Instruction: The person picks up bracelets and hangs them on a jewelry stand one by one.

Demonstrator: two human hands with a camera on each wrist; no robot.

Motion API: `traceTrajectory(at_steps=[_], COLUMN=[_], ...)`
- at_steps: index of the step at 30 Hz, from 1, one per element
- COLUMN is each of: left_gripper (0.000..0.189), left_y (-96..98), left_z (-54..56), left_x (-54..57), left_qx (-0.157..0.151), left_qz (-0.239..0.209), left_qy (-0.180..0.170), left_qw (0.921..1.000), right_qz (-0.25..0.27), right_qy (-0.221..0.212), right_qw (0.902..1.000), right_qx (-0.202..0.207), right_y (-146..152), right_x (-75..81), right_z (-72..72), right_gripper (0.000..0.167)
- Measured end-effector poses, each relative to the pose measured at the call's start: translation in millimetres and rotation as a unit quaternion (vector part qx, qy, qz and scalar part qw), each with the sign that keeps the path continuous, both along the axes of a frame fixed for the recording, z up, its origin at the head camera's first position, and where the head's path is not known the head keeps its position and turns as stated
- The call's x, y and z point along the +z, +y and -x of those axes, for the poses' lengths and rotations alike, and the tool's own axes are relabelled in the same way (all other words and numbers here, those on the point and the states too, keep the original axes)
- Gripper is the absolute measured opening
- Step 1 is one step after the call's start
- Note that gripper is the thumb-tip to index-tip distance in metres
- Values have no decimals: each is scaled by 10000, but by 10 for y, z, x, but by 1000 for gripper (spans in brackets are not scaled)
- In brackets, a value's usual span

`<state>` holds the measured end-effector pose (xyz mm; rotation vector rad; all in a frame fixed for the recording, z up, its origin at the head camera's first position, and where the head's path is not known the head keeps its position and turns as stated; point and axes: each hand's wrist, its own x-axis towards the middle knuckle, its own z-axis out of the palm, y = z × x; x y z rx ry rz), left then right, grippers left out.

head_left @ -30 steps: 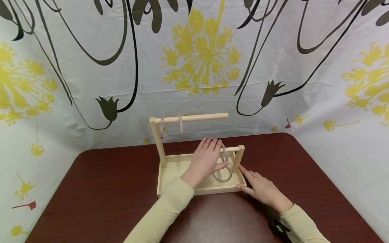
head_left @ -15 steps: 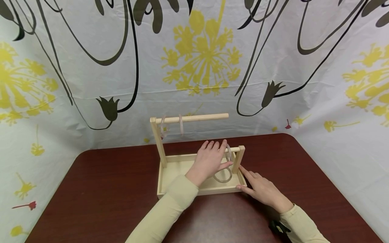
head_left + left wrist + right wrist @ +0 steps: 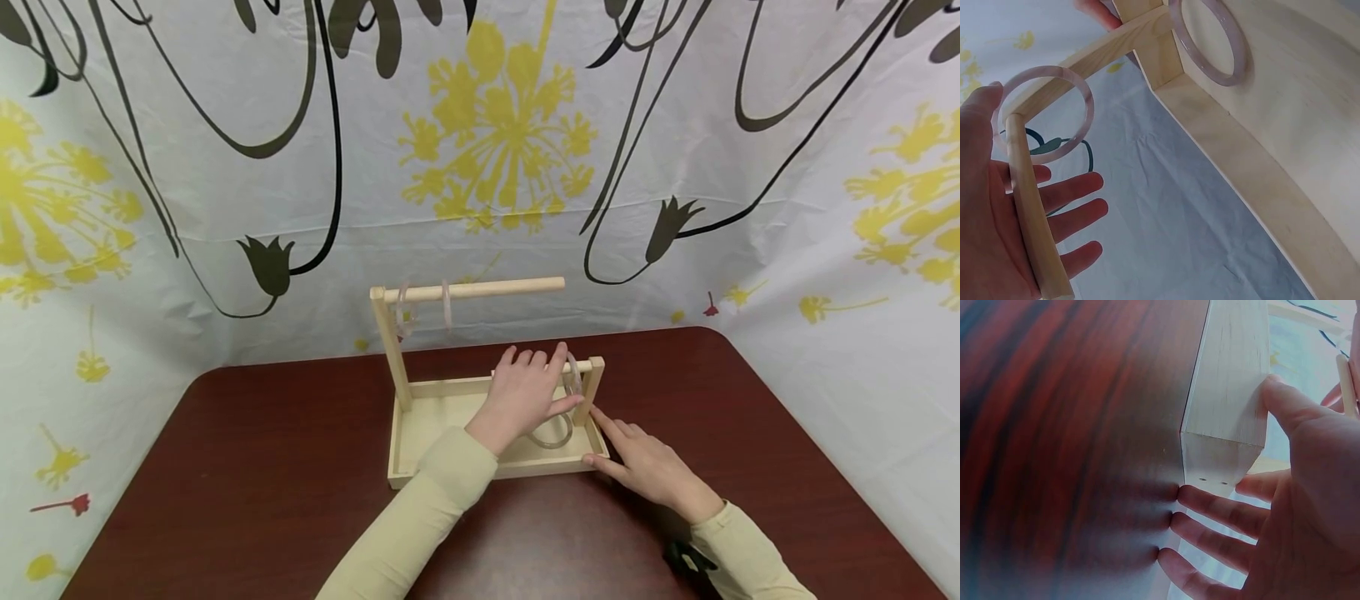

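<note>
My left hand [image 3: 517, 396] is spread over the short lower bar of a pale wooden jewelry stand [image 3: 401, 479]. Its thumb and index fingertips touch the edge of a translucent pinkish bangle [image 3: 1088, 115], which hangs around that bar [image 3: 1029, 194] close to the end post [image 3: 590, 392]. The other left fingers extend loosely past the bar. Another bangle [image 3: 555, 444] lies in the tray under the hand, partly hidden. At the tray's right end, my right hand [image 3: 652, 467] rests with fairly straight fingers, its thumb [image 3: 1285, 397] at the front edge and fingertips against the end wall and tabletop.
Above and to the left, bangles [image 3: 447, 307] hang on the taller bar [image 3: 502, 288], whose right end is free. The stand sits on a dark red-brown table [image 3: 285, 467]. A patterned cloth [image 3: 525, 250] rises behind it. A black object [image 3: 686, 558] shows beneath the right wrist.
My left hand has moved right along the lower bar, and the bangle has slid with it to near the end post. The right hand and the stand stay in place.
</note>
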<state>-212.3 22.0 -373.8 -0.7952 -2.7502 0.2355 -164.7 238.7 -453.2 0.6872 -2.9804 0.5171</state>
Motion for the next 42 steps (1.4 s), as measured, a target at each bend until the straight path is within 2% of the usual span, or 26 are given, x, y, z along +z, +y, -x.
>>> traceTrajectory(at_steps=[15, 20, 24, 28, 32, 42], left_gripper=[82, 82, 79, 76, 73, 70], left_y=[-5, -160, -344, -514, -656, -884], left_z=[-20, -52, -53, -43, -38, -70], left_x=[77, 120, 138, 103, 42, -117], left_qx=[115, -4, -70, -82, -90, -108], left_qz=[-279, -666, -939, -1189, -1561, -2505], left_qy=[-700, -984, -910, -841, -881, -1148], left_qw=[9971, 9929, 9914, 9893, 9838, 9612], right_qz=[-214, -253, -270, -278, -265, -250], right_qy=[66, 25, 114, 136, 122, 158], right_qw=[9997, 9997, 9995, 9995, 9995, 9996], right_qx=[-9, -37, -64, -68, -76, -22], right_y=[-95, -117, -118, -111, -106, -93], right_x=[-15, -5, 17, 22, 17, 18], right_z=[15, 15, 10, 6, 5, 21], right_gripper=[78, 79, 79, 79, 79, 80])
